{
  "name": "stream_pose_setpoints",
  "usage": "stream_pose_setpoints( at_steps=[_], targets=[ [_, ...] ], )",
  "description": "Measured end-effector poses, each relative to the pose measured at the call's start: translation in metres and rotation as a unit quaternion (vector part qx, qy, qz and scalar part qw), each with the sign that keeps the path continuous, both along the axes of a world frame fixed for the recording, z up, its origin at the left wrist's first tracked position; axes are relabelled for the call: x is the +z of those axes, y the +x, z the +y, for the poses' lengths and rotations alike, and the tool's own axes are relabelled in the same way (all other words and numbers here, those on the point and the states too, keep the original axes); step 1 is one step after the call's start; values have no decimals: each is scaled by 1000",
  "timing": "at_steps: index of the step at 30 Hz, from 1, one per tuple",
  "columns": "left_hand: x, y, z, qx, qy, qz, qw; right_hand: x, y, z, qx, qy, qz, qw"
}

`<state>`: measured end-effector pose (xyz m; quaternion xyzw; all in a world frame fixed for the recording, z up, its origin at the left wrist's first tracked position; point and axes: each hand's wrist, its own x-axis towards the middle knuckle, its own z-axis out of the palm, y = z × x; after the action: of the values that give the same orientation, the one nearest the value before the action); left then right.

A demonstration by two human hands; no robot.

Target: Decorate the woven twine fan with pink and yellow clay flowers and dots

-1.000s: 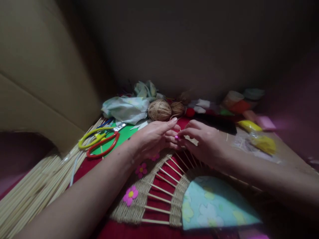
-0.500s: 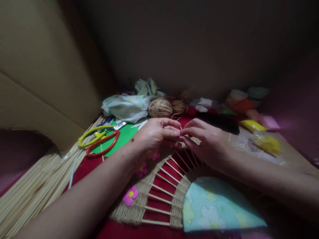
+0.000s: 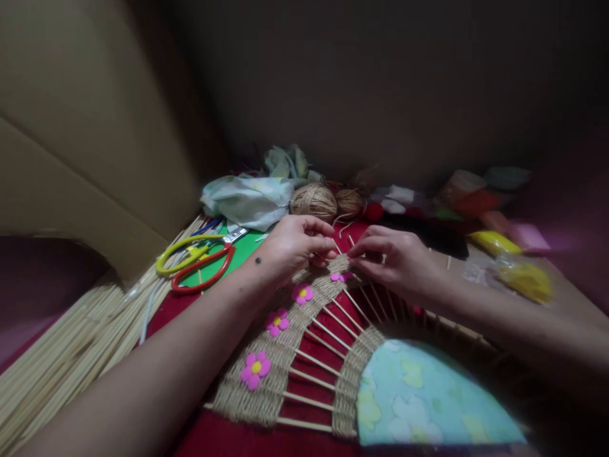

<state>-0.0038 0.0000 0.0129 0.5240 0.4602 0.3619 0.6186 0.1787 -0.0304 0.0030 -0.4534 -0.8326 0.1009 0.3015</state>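
Note:
A fan-shaped piece of woven twine (image 3: pixel 266 395) on thin sticks lies before me, with pink felt-like flowers (image 3: pixel 255 367) along its outer band. Pale blue floral fabric (image 3: pixel 416 393) covers its inner part. My left hand (image 3: pixel 302 244) is over the far end of the band, thumb and fingers pinched together. Just right of it, my right hand (image 3: pixel 394 254) is also closed in a pinch by the stick tips. Anything between either hand's fingertips is too small to make out. Between and below the hands, pink petals (image 3: pixel 340 277) without a visible yellow centre sit on the twine.
Scissors (image 3: pixel 209 263) with yellow and orange-red handles lie on green sheet material at left, beside a bundle of sticks (image 3: pixel 71 362). Twine balls (image 3: pixel 314 202) and crumpled fabric (image 3: pixel 250 200) stand behind. Yellow pieces in plastic (image 3: pixel 523 279) are at right. Cardboard (image 3: pixel 95 139) rises at left.
My hands, close together at the fingertips around something tiny and pink before, have drawn slightly apart. More of the band and its pink petals now shows. The view has shifted a little.

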Motion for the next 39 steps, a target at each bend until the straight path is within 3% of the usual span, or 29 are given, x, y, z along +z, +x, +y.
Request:
stream_pose_setpoints(
  at_steps=[10,20,28,33,35,39],
  targets=[
    [-10,-6,8,-5,4,11,1000,-14,-7,11,42,-32,-121,991],
    [-13,-5,9,-7,-8,-1,1000,-26,5,11,105,19,-170,980],
    [-15,-4,9,-11,-7,1,1000,-16,1,5,121,6,-274,954],
    [-15,-2,7,-9,-13,-7,1000,-18,1,5,89,-25,-261,961],
    [-14,-2,7,-15,-10,-2,1000,-19,4,6,99,-2,-241,966],
    [-12,-3,6,-38,21,26,999,-14,6,5,63,11,-124,990]
  ],
)
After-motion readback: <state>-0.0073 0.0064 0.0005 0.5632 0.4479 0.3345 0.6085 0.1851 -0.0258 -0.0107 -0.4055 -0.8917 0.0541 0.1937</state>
